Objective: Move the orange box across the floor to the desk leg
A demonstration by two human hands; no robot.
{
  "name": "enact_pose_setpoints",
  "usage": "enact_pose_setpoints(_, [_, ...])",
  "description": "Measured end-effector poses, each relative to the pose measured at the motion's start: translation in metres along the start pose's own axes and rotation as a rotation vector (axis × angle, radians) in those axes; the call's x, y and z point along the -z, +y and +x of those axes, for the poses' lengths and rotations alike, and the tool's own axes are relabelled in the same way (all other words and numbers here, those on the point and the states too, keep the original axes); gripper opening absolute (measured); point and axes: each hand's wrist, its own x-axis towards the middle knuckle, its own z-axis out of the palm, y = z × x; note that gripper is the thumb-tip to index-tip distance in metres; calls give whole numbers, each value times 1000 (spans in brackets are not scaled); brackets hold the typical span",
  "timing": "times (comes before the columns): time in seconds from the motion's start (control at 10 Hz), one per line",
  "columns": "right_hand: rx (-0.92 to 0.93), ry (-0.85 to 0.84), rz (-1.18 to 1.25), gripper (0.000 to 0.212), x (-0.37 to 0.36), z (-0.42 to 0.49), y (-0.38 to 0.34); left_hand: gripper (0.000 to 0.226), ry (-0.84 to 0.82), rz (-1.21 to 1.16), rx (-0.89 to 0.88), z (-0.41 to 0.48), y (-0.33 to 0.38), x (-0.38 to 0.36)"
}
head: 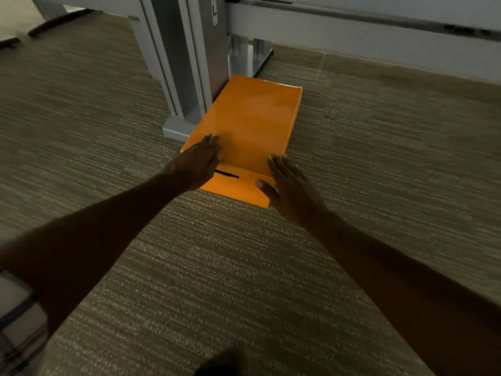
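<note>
The orange box [252,115] lies flat on the carpet, its long left side against the grey desk leg [187,63] and the leg's foot [179,128]. A black slot marks its near face. My left hand [200,161] rests flat on the box's near left corner, fingers stretched forward. My right hand [290,188] is at the near right corner, fingers extended along the top edge and thumb on the near face. Neither hand curls around the box.
Striped brown carpet [379,158] spreads all around. A grey desk crossbar [352,31] runs along the top right, with a second support [252,58] behind the box. A pale object [16,321] sits at the lower left edge.
</note>
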Motion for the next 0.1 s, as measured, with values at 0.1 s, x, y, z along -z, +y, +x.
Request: enact_pose_setpoints(0.1, [-28, 7, -48, 73, 16, -25, 7, 57, 14, 32, -31, -20, 12, 8])
